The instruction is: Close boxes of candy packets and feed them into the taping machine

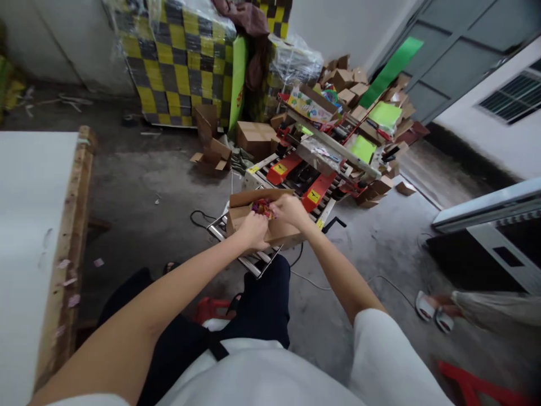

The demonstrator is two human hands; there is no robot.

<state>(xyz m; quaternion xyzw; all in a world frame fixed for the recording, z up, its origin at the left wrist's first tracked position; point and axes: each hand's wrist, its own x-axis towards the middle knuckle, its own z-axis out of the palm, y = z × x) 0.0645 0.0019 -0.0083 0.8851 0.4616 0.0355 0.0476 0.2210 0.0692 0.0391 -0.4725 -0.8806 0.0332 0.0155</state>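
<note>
Grey concrete floor (380, 248): small scraps are scattered across it.
Yellow-and-black checkered stack (181, 67): wrapped in clear plastic, piled against the wall at 11 o'clock.
White tabletop with a rough wooden edge (34, 225): seen at 9 o'clock.
Metal roller conveyor (260, 260): extended beneath the centre of view, joined toward 1 o'clock by a machine with orange-red guards (287, 168).
Open brown cardboard box (240, 198): rested on the rollers at the centre, its far wall raised.
Shiny red-and-purple packets (262, 207): gathered inside the box, between both hands.
Left hand (255, 230): placed at 7 o'clock from the packets, fingers curled; whether anything is gripped cannot be told.
Right hand (291, 210): placed at 3 o'clock from the packets, fingers narrowed toward them; a grip cannot be confirmed.
White sandals (426, 306): worn by another person at 4 o'clock.
</note>
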